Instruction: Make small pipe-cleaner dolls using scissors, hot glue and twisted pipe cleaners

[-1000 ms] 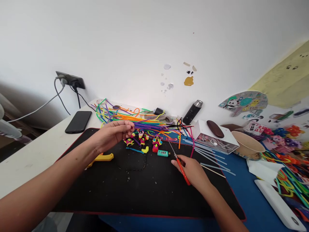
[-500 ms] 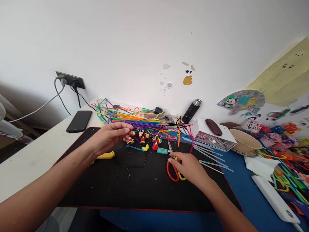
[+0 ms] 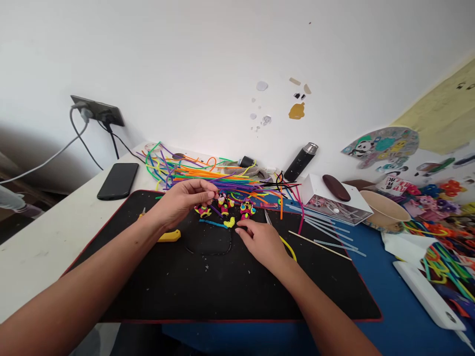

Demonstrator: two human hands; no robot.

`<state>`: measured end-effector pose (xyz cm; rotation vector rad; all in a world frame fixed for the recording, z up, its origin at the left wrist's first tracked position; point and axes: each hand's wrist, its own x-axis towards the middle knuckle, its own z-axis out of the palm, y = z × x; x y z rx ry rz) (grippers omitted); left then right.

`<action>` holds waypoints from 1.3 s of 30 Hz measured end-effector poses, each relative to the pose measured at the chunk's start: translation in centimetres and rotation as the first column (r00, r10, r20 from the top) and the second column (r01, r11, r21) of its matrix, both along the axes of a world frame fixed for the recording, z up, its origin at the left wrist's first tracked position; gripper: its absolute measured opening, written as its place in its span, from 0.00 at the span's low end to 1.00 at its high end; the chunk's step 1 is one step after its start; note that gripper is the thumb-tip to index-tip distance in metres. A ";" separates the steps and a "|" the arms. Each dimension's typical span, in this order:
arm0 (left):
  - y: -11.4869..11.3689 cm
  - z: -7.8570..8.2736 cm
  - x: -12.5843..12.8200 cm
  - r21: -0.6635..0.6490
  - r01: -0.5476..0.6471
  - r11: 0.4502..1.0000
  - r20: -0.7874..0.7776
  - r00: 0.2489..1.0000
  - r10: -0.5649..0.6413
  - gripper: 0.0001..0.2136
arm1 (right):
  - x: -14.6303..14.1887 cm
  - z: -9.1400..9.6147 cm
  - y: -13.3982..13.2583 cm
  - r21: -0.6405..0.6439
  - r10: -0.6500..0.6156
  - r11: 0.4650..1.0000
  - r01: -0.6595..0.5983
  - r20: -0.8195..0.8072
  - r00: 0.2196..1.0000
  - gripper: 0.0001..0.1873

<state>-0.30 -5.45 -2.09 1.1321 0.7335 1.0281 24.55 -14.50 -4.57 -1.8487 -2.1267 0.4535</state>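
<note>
My left hand (image 3: 185,200) is raised over the far part of the black mat, thumb and index finger pinched; whatever lies between them is too small to make out. Low over the mat, my right hand (image 3: 264,243) has its thumb and index finger slightly apart, near a yellow twisted piece (image 3: 229,223) with a blue stem (image 3: 213,224). Partly hidden behind that hand lies a pair of scissors, its yellow handle (image 3: 290,248) showing. Colourful little figures stand beyond: one on the left (image 3: 203,211), one in the middle (image 3: 223,203), one on the right (image 3: 246,209).
Bundled coloured pipe cleaners (image 3: 211,179) lie along the wall. A yellow-handled tool (image 3: 169,236) rests beside my left forearm, a phone (image 3: 118,181) farther left. Right are a black flask (image 3: 300,162), a white box (image 3: 315,190), clear sticks (image 3: 334,232) and a wooden stick (image 3: 319,244).
My right hand has let go of the scissors and moved left toward the yellow twisted piece. My left hand keeps its pinch. The whole view has shifted slightly.
</note>
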 end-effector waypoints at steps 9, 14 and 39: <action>-1.2 1.5 -1.0 0.017 -0.038 0.999 0.019 0.999 0.038 0.14 | -2.1 -0.5 1.9 0.004 0.005 1.000 -0.006 0.192 0.981 0.18; -1.6 1.8 -0.9 0.041 -0.003 0.999 0.015 1.000 0.003 0.13 | -2.6 -0.9 2.9 0.003 0.007 1.000 -0.008 0.268 0.963 0.18; -2.4 0.9 0.0 0.043 0.046 0.998 -0.067 0.997 -0.043 0.13 | 3.2 -2.5 -1.4 0.060 -0.158 0.984 0.168 -0.142 0.977 0.14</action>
